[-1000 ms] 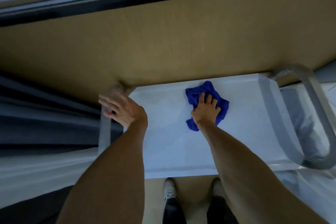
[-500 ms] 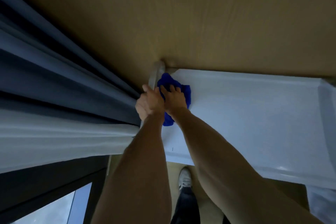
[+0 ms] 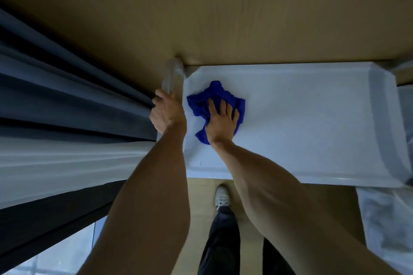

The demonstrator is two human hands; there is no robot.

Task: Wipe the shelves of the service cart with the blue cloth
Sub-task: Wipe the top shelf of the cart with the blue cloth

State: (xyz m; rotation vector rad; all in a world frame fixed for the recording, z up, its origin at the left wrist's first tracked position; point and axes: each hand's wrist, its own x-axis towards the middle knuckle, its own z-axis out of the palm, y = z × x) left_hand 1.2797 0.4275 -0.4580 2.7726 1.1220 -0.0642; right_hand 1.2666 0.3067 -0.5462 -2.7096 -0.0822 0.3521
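One wood-grain floor [image 3: 223,11], tan, fills the upper field from 10 to 2 o'clock and shows again at 6 below the cart. One bank of curtains [image 3: 67,105] at 9 o'clock: dark grey folds above, a pale sheer band beneath, a strip of window glass at 7. One service cart; its top shelf [image 3: 312,123] is a single white tray with a raised lip, spanning centre to 3 o'clock, its near edge running toward 4. One metal handle bar [image 3: 171,73] stands at the shelf's left end, about 11 o'clock of centre. Pale wrapped or plastic-covered material sits at 4 to 5 o'clock; what it is cannot be told. Two bare forearms enter from 6 o'clock. Left hand [image 3: 166,114]: fingers curled round the lower part of the handle bar, gripping it, just left of the shelf's edge. Right hand [image 3: 222,121]: laid flat with fingers spread, pressing down on the cloth, not clenched. One blue cloth [image 3: 215,96], crumpled, lies on the top shelf near its left end, just right of the handle bar, bunched out past the fingertips toward 12 and trailing a corner toward 7 under the wrist. One white shoe [image 3: 221,195] and one dark trouser leg [image 3: 220,241] at 6 o'clock, on the floor below the shelf's near edge.
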